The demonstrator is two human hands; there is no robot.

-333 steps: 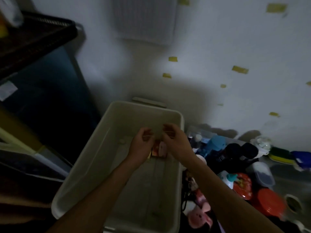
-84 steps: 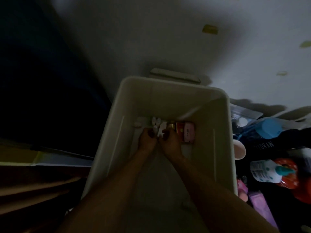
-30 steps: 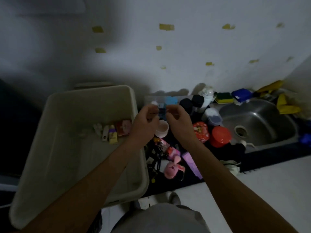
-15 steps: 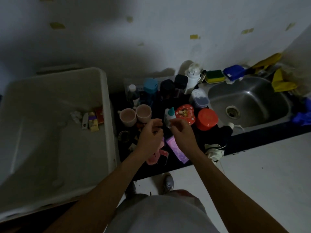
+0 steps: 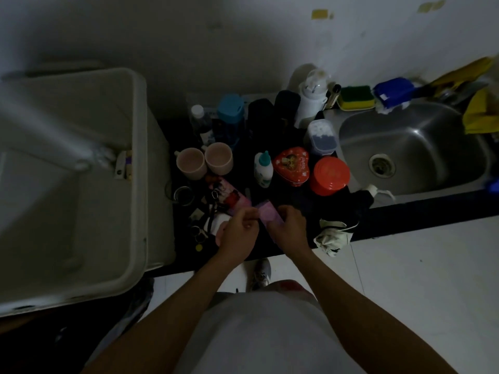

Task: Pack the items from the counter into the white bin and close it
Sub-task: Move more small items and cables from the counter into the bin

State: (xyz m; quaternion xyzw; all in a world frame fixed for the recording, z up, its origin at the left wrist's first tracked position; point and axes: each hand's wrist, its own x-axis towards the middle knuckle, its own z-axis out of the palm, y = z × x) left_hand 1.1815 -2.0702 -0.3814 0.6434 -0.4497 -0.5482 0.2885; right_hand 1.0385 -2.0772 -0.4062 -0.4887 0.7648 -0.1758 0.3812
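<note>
The white bin (image 5: 140,190) stands open at the left, with a few small packets (image 5: 122,163) lying against its far wall. On the dark counter (image 5: 294,201), near the front edge, lies a purple packet (image 5: 266,213). My left hand (image 5: 239,234) pinches its left edge and my right hand (image 5: 289,228) curls round its right side. A pink tube (image 5: 229,195) lies just behind my left hand. Further back stand two pink mugs (image 5: 190,163), a white bottle with a teal cap (image 5: 263,168), a red heart tin (image 5: 291,166) and a red-lidded tub (image 5: 329,172).
Tall bottles (image 5: 229,114) line the wall behind the mugs. A steel sink (image 5: 410,147) lies at the right, with a sponge (image 5: 356,97) and yellow gloves (image 5: 478,112) at its rim. A crumpled cloth bag (image 5: 333,236) hangs over the counter's front edge. Keys and cords (image 5: 199,230) lie beside the bin.
Both hands left the bin, swung right over the counter, then dropped toward its front edge onto the purple packet. My view turned from the bin to the counter.
</note>
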